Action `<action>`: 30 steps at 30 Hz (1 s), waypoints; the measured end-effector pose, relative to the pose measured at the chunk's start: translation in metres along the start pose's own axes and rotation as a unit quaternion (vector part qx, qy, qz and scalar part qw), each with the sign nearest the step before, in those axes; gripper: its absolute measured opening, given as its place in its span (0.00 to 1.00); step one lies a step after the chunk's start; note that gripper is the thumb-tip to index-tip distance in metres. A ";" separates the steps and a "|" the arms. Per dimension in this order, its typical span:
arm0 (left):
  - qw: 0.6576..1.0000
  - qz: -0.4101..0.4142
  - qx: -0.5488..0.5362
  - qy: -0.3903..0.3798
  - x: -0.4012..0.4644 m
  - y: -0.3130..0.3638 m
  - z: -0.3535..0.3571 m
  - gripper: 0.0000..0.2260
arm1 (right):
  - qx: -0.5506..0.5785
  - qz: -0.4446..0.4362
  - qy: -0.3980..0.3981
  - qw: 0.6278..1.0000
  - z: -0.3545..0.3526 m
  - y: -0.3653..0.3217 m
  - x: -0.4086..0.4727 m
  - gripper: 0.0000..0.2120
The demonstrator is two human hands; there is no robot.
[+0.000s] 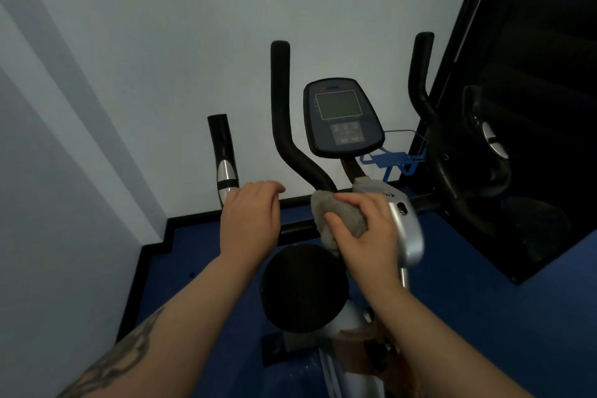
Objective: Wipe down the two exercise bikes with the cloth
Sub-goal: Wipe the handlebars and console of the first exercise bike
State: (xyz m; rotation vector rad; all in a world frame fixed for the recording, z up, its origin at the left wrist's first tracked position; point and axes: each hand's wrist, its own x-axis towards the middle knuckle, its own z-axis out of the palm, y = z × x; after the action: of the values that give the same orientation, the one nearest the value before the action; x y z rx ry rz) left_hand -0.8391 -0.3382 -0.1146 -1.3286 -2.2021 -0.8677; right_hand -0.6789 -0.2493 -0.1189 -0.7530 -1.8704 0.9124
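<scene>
**Two hands at the handlebar of an exercise bike**

Two hands reach forward over the exercise bike (403, 229) as we look down from head height. Our right hand (365, 229) grips a bunched grey cloth (339, 213), fingers curled round it, and presses it against the junction where the black handlebar (284, 126) meets the silver stem below the console (342, 116). Part of the cloth shows beyond the hand, against the post under the console. Our left hand (250, 216) hovers just left of the cloth with fingers loosely bent and holding nothing; it covers part of the horizontal black bar. A tattoo marks the left forearm. Below the hands sits the round black saddle (303, 287). A blue bottle cage (394, 158) hangs to the right of the console. A black and silver grip (223, 155) rises to the left of the handlebar. Further right, a mirror (533, 107) in a black frame reflects handlebar parts. The bike stands on a blue floor (200, 255) against a pale wall (161, 42).
</scene>
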 end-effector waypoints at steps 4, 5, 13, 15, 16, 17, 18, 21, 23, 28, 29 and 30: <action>0.999 -0.018 -0.043 0.004 0.002 0.004 -0.004 0.07 | -0.155 -0.182 -0.112 0.964 -0.005 -0.016 0.023 0.12; 0.995 -0.038 -0.091 0.006 0.004 0.005 -0.008 0.08 | -0.186 -0.233 -0.147 0.943 -0.005 -0.021 0.031 0.11; 0.867 -0.292 -0.396 0.081 -0.059 0.024 -0.051 0.09 | -0.235 -0.348 -0.261 0.869 -0.013 -0.021 0.061 0.14; 0.836 -0.327 -0.439 0.042 -0.071 0.035 -0.048 0.09 | -0.248 -0.340 -0.308 0.853 -0.006 -0.028 0.064 0.14; 0.825 -0.335 -0.454 0.015 -0.074 0.042 -0.046 0.10 | -0.254 -0.320 -0.334 0.849 0.000 -0.033 0.065 0.15; 0.822 -0.335 -0.460 -0.007 -0.075 0.049 -0.045 0.11 | -0.257 -0.298 -0.356 0.848 0.009 -0.038 0.065 0.16; 0.823 -0.335 -0.458 -0.019 -0.076 0.054 -0.043 0.12 | -0.252 -0.279 -0.371 0.849 0.020 -0.043 0.065 0.16; 0.840 -0.331 -0.430 -0.022 -0.077 0.056 -0.042 0.14 | -0.213 -0.216 -0.418 0.856 0.050 -0.055 0.066 0.16; 0.853 -0.316 -0.412 -0.050 -0.078 0.050 -0.043 0.13 | -0.211 -0.199 -0.474 0.831 0.048 -0.054 0.074 0.18; 0.856 -0.316 -0.404 -0.064 -0.078 0.048 -0.042 0.12 | -0.171 -0.205 -0.497 0.826 0.039 -0.046 0.079 0.17; 0.858 -0.315 -0.402 -0.060 -0.079 0.048 -0.040 0.11 | -0.137 -0.188 -0.487 0.842 0.050 -0.048 0.074 0.16; 0.859 -0.314 -0.400 -0.057 -0.079 0.048 -0.039 0.11 | -0.097 -0.162 -0.477 0.858 0.060 -0.050 0.069 0.15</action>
State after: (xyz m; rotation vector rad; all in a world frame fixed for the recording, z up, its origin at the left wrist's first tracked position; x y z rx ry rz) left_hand -0.7590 -0.3988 -0.1228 -0.9236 -2.5046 -2.1811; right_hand -0.7678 -0.2393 -0.0661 -0.0196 -2.8775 0.9592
